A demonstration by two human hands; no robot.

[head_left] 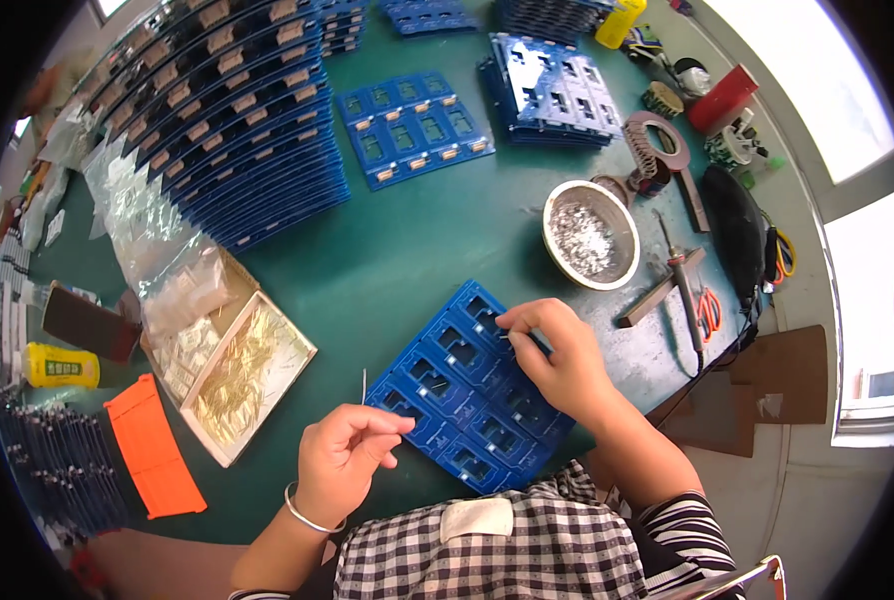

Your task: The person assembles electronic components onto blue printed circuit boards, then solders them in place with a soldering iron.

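A blue panel of circuit boards (pixel 475 395) with rows of cut-out openings lies slanted on the green table before me. Over its left corner is my left hand (pixel 345 455), thumb and fingers drawn together. A thin metal rod (pixel 364 386) sticks up from behind that hand; its kind does not show. At the panel's far right edge my right hand (pixel 559 360) pinches with thumb and forefinger. Something small and thin, like a pin, shows at those fingertips. To the left stands a shallow box (pixel 289 347) of loose gold-coloured pins and small white parts.
Tall stacks of blue boards (pixel 267 190) fill the back left; another stack (pixel 557 95) stands at the back. A bowl of metal scraps (pixel 621 270), a soldering iron (pixel 683 290) and orange-handled scissors (pixel 709 315) lie right. An orange tray (pixel 157 450) lies left.
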